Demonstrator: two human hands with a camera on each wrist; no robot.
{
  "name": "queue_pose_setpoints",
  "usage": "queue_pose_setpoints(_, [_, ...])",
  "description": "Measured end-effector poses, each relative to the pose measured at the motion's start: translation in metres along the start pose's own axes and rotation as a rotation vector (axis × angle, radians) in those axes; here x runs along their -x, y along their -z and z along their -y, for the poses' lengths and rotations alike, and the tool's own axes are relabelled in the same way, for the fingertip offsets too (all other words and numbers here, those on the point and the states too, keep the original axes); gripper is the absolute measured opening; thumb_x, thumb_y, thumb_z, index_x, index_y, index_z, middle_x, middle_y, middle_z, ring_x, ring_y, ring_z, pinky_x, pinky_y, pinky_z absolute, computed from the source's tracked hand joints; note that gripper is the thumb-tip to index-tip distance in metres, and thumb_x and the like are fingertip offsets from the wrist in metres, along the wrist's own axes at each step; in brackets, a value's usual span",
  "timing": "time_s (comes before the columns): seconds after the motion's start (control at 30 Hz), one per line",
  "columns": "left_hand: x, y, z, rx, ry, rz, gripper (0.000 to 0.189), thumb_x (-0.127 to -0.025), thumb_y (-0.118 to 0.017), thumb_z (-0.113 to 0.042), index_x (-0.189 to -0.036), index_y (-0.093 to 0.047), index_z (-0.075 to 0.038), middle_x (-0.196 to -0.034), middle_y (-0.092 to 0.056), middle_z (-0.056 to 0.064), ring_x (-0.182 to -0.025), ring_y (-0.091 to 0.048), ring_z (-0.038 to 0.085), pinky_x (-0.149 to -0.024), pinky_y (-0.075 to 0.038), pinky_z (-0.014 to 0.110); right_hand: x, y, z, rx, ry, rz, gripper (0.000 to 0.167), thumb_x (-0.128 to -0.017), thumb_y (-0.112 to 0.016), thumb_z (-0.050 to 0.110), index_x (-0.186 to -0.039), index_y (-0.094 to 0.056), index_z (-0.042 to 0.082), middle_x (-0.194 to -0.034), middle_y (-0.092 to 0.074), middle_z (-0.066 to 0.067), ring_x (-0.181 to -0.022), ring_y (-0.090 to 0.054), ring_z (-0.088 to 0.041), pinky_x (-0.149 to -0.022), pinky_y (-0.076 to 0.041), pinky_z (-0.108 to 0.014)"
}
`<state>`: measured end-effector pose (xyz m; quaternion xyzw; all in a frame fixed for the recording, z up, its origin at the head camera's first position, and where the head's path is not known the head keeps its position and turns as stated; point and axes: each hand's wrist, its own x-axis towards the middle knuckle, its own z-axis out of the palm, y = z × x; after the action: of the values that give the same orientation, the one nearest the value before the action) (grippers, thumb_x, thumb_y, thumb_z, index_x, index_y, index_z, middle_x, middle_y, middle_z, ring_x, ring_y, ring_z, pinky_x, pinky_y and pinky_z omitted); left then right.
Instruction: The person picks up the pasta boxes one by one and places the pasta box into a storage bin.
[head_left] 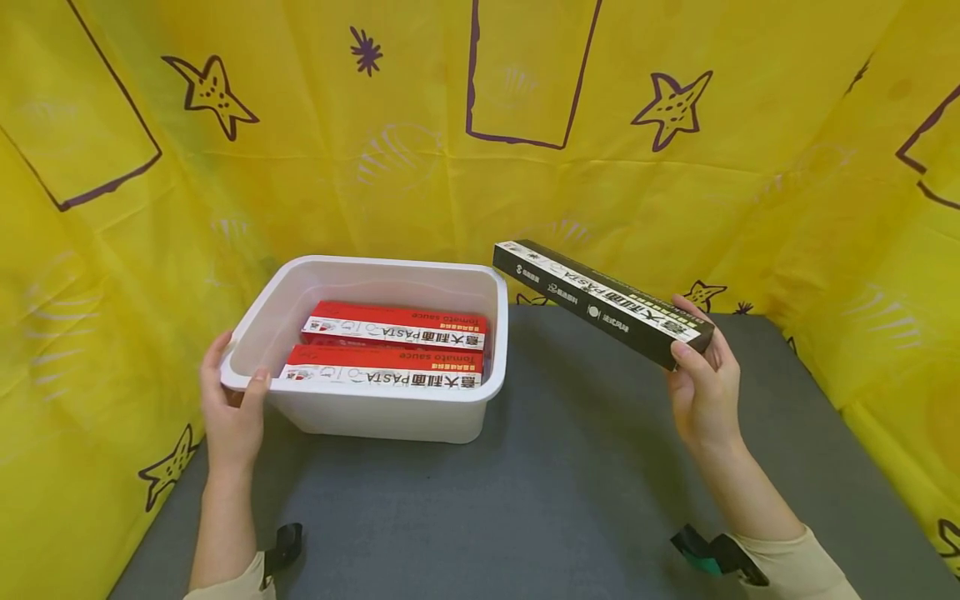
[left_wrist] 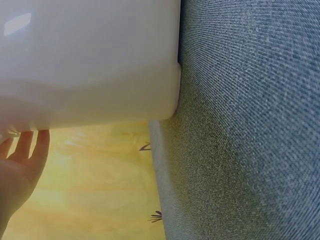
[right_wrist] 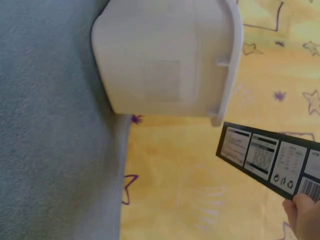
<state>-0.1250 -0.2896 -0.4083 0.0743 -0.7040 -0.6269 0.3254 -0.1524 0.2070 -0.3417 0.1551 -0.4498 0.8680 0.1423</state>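
Observation:
A white plastic bin (head_left: pixel 390 417) stands on the grey table, left of the middle. My left hand (head_left: pixel 234 417) grips its left front corner by the rim, and in the left wrist view the fingers (left_wrist: pixel 40 147) touch the bin's outer wall. Two red and white pasta boxes (head_left: pixel 397 321) lie side by side inside. Held up by its right end, a black and white pasta box (head_left: pixel 600 296) is pinched between the thumb and fingers of my right hand (head_left: pixel 705 387). Its left end tilts upward near the bin's right rim. The right wrist view shows its printed underside (right_wrist: pixel 265 157).
Yellow cloth (head_left: pixel 420 192) with drawn starfish hangs behind and at both sides of the grey table (head_left: pixel 480 517). Dark straps (head_left: pixel 720 557) are at both wrists, by the beige sleeves.

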Motion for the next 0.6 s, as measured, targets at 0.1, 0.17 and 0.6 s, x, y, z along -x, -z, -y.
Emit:
queue_pose_setpoints(0.1, [0.000,0.000,0.000,-0.007,0.001,0.000,0.063,-0.086,-0.060,-0.009,-0.146,-0.042,-0.022,-0.136,-0.045,0.000,-0.116,-0.043,0.021,-0.087,-0.046,0.015,0.000,-0.004,0.002,0.009,0.008,0.016,0.053,-0.087,-0.052,-0.001,-0.139,-0.045,-0.006,-0.129,-0.050,-0.017,-0.109,-0.054,-0.023,-0.086,-0.053,-0.028])
queue_pose_setpoints(0.17, [0.000,0.000,0.001,-0.006,-0.004,0.000,0.063,-0.087,-0.060,-0.009,-0.146,-0.042,-0.022,-0.136,-0.046,0.000,-0.116,-0.044,0.021,-0.087,-0.046,0.015,0.000,-0.007,0.002,0.005,0.001,0.036,0.053,-0.086,-0.051,0.000,-0.139,-0.046,-0.005,-0.129,-0.050,-0.016,-0.109,-0.054,-0.023,-0.086,-0.052,-0.028])
queue_pose_setpoints(0.6, [0.000,-0.001,0.000,0.009,-0.007,-0.012,0.063,-0.086,-0.060,-0.009,-0.145,-0.043,-0.020,-0.134,-0.047,0.000,-0.115,-0.044,0.021,-0.085,-0.045,0.014,0.002,-0.019,-0.008,0.026,-0.066,0.183,0.053,-0.085,-0.049,0.003,-0.138,-0.048,-0.003,-0.128,-0.053,-0.013,-0.108,-0.057,-0.021,-0.086,-0.053,-0.028])
